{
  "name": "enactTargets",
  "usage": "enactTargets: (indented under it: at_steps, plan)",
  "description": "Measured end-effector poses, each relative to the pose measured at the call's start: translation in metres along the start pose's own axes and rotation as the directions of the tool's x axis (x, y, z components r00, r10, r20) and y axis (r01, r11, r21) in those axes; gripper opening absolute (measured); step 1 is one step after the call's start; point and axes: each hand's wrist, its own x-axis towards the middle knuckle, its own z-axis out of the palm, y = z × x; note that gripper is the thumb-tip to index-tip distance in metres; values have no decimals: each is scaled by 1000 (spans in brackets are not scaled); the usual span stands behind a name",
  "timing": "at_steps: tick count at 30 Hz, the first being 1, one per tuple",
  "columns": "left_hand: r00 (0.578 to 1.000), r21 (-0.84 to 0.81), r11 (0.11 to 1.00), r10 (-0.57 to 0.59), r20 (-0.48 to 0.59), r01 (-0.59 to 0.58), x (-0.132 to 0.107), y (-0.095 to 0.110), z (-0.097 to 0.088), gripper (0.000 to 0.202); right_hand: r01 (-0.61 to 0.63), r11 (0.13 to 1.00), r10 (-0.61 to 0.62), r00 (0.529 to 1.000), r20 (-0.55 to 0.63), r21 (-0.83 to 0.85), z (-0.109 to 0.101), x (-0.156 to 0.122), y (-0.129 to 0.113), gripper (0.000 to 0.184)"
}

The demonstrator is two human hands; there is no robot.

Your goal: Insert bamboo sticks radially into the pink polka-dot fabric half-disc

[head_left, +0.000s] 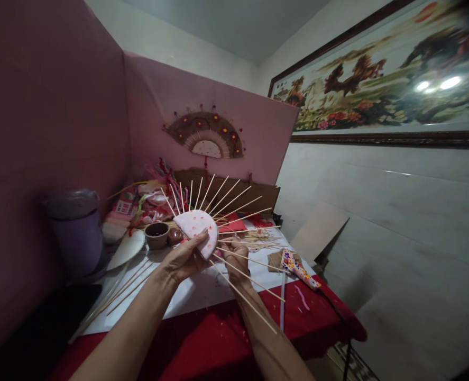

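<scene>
My left hand (184, 259) grips a half-round pink piece with white dots (196, 227), the thumb lying on its face. Several thin wooden sticks (234, 198) fan out from that piece, upward and to the right. My right hand (236, 254) is closed just behind the pink piece, its fingers pinched around one of the lower sticks (244, 296). Both hands hang above a white sheet (202, 291) on a red-covered table (218, 338).
A small brown bowl (157, 234) and a white oval plate (127, 248) sit left of my hands. Loose sticks (123, 291) lie on the sheet. A patterned glue gun (297, 270) lies at the right. A lidded purple container (75, 227) stands far left. A finished fan (206, 135) hangs on the pink wall.
</scene>
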Motion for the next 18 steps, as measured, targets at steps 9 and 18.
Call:
enactTargets:
  at_steps: [9, 18]
  plan:
    - [1000, 20, 1000, 17, -5, -17, 2, -1, -3, 16, -80, 993, 83, 996, -29, 86, 0, 2, 2, 19]
    - [995, -19, 996, 82, -52, -83, -1, 0, 3, 16, -51, 997, 51, 999, -3, 49, -2, 2, 7, 19]
